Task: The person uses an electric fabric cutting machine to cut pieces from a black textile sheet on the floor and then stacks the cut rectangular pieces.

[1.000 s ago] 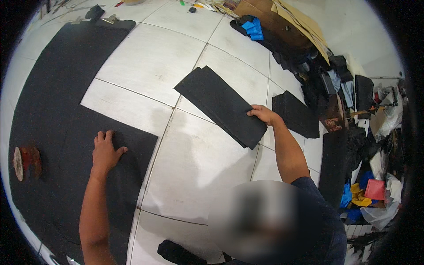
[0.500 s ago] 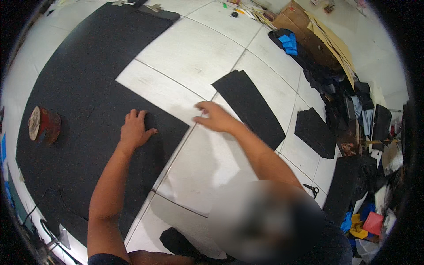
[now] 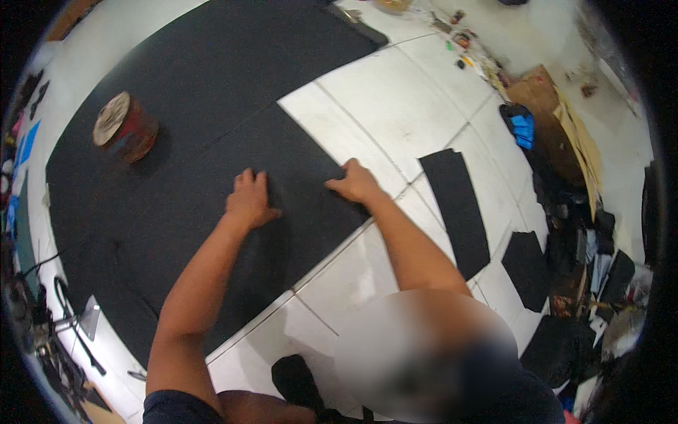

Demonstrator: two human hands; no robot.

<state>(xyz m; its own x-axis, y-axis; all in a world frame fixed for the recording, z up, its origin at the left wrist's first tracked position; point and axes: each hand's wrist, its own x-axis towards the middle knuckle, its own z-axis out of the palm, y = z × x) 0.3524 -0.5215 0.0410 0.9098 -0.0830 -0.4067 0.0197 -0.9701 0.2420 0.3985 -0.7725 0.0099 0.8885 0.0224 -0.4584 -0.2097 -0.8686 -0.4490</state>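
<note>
A large sheet of black fabric [image 3: 191, 177] covers much of the white tiled floor, with a stepped edge on its right side. My left hand [image 3: 248, 201] rests flat on it, fingers stretched and thumb apart. At the sheet's right edge, near its corner, my right hand [image 3: 359, 185] touches the fabric; its thumb stands apart from the fingers and nothing shows in it. A worn reddish cylinder with a pale top [image 3: 131, 127] stands on the sheet, beyond my left hand and to its left.
Right of the sheet lie a long black fabric strip [image 3: 458, 212] and a smaller black piece [image 3: 526, 268]. A cardboard piece [image 3: 544, 106] and heaped dark scraps line the far right. Cables and a metal plate [image 3: 90, 318] sit at the lower left. A blurred patch hides the lower right.
My right hand has come down from above the tiles onto the fabric's edge. My left hand still lies on the sheet. The view has shifted, so the floor things appear elsewhere.
</note>
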